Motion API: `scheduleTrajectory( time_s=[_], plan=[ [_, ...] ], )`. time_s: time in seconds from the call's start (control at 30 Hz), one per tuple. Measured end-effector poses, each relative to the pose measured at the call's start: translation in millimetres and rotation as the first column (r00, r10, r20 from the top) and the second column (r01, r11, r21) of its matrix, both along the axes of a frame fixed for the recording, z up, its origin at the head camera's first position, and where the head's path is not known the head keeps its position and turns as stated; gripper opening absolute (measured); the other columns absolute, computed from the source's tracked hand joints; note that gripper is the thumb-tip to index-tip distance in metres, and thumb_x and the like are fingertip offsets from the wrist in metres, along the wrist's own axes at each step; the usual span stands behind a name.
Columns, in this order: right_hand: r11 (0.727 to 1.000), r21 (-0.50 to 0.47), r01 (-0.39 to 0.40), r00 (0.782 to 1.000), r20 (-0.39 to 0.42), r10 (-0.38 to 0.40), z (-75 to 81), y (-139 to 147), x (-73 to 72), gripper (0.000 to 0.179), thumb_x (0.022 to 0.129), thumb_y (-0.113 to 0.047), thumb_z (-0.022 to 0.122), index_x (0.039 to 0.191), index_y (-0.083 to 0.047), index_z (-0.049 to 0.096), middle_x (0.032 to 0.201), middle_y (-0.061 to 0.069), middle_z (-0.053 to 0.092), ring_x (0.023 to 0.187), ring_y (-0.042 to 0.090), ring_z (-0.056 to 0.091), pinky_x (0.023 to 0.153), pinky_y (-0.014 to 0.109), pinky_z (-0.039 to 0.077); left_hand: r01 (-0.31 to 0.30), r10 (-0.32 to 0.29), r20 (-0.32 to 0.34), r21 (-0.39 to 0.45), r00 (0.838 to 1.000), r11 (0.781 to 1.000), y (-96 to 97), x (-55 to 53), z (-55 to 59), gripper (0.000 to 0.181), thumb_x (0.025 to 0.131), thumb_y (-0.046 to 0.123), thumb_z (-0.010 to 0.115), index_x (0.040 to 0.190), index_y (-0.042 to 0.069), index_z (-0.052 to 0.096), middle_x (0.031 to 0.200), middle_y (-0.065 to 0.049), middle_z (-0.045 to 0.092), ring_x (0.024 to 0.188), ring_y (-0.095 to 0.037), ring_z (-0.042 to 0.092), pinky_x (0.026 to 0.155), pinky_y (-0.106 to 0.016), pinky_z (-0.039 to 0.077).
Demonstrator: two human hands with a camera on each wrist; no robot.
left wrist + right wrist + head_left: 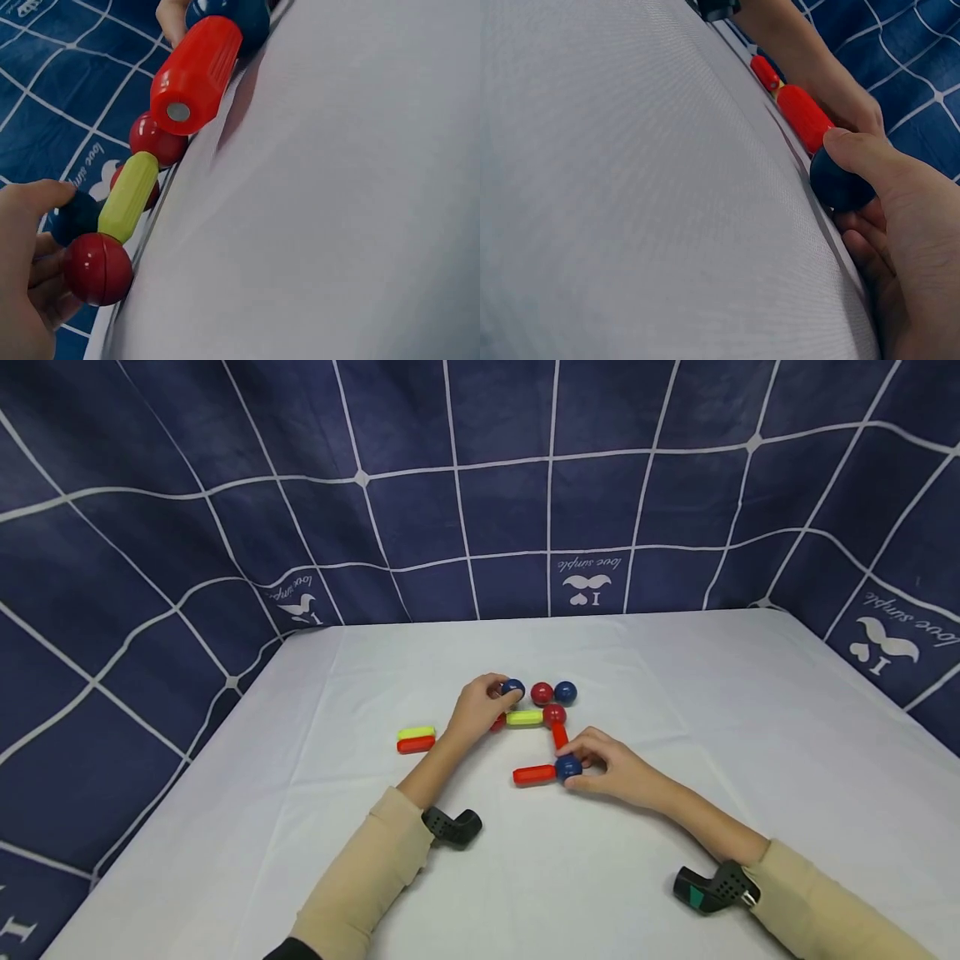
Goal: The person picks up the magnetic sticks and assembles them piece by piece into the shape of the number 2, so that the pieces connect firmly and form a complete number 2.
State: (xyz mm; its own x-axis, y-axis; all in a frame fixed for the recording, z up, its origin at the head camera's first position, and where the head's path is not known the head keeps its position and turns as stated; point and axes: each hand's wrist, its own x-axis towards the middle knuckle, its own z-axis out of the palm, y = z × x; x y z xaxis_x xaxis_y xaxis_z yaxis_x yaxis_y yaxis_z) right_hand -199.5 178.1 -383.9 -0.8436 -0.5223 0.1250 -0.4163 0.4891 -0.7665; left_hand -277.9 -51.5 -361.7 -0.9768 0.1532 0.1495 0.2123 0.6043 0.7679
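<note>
My left hand (pixel 477 706) pinches a blue ball (pixel 513 688) between thumb and fingers, just behind a joined chain of magnetic balls and sticks. That chain begins with a red ball (pixel 97 268), partly covered by the left hand in the head view. From there a yellow-green stick (pixel 524 717) leads to a second red ball (pixel 554 715), and a short red stick (pixel 559 737) runs toward me. At the near corner my right hand (pixel 617 768) grips another blue ball (pixel 568 767) with thumb and fingers. A red stick (pixel 534 775) points left from it, its metal end visible in the left wrist view.
Behind the chain sit a loose red ball (pixel 542 693) and a blue ball (pixel 566 692), side by side. To the left lie a yellow-green stick (pixel 416 732) and a red stick (pixel 416 745). A white cloth (pixel 570 877) covers the table; a blue checked curtain (pixel 502 510) hangs around it.
</note>
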Motion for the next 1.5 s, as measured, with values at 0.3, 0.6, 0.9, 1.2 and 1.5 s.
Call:
scheduleTrajectory(
  time_s=[0.3, 0.6, 0.9, 1.2, 1.5],
  plan=[
    [1.0, -0.007, 0.003, 1.0, 0.002, -0.003, -0.8, 1.7, 0.5, 0.033, 0.081, -0.026, 0.068, 0.111, -0.015, 0.06, 0.104, 0.002, 0.051, 0.091, 0.01, 0.05, 0.081, 0.019, 0.045, 0.028, -0.021, -0.086, 0.082, 0.996, 0.996, -13.7, 37.6, 10.5, 0.037, 0.082, 0.031, 0.065, 0.114, 0.011, 0.061, 0.093, -0.005, 0.06, 0.088, -0.017, 0.053, 0.073, -0.025, 0.044],
    [1.0, -0.004, 0.007, 1.0, -0.004, -0.007, -2.3, 2.4, 0.4, 0.033, 0.081, -0.026, 0.068, 0.111, -0.015, 0.061, 0.104, 0.002, 0.051, 0.091, 0.009, 0.05, 0.081, 0.019, 0.045, 0.086, -0.091, 0.033, 0.129, 0.995, 0.988, -29.1, 74.2, 5.9, 0.033, 0.08, 0.024, 0.068, 0.112, 0.017, 0.061, 0.09, -0.002, 0.057, 0.082, -0.015, 0.05, 0.069, -0.024, 0.044],
    [1.0, -0.018, 0.001, 1.0, -0.009, -0.001, 0.0, 2.3, 1.1, 0.032, 0.081, -0.025, 0.068, 0.11, -0.015, 0.061, 0.103, 0.002, 0.051, 0.09, 0.009, 0.049, 0.079, 0.018, 0.045, 0.19, -0.202, 0.115, 0.105, 0.973, 0.976, -42.6, 81.3, -8.7, 0.032, 0.081, 0.021, 0.067, 0.111, 0.016, 0.061, 0.086, -0.003, 0.055, 0.079, -0.014, 0.049, 0.068, -0.023, 0.042],
    [1.0, -0.005, 0.003, 1.0, -0.025, -0.003, 0.5, 0.3, 0.0, 0.032, 0.081, -0.025, 0.068, 0.11, -0.015, 0.061, 0.103, 0.002, 0.052, 0.091, 0.009, 0.05, 0.081, 0.019, 0.045, 0.344, -0.345, 0.11, 0.03, 0.932, 0.939, -55.7, 74.5, -14.5, 0.032, 0.082, 0.023, 0.065, 0.113, 0.019, 0.059, 0.098, -0.001, 0.058, 0.09, -0.015, 0.049, 0.079, -0.025, 0.042],
    [1.0, -0.001, 0.01, 1.0, -0.011, -0.01, 0.4, -0.9, 0.0, 0.032, 0.08, -0.025, 0.069, 0.109, -0.015, 0.061, 0.103, 0.001, 0.052, 0.091, 0.009, 0.05, 0.081, 0.019, 0.045, 0.413, -0.412, 0.096, 0.012, 0.906, 0.911, -57.3, 76.5, -13.6, 0.032, 0.082, 0.018, 0.065, 0.113, 0.016, 0.059, 0.105, -0.003, 0.058, 0.095, -0.015, 0.049, 0.087, -0.029, 0.041]
  ],
)
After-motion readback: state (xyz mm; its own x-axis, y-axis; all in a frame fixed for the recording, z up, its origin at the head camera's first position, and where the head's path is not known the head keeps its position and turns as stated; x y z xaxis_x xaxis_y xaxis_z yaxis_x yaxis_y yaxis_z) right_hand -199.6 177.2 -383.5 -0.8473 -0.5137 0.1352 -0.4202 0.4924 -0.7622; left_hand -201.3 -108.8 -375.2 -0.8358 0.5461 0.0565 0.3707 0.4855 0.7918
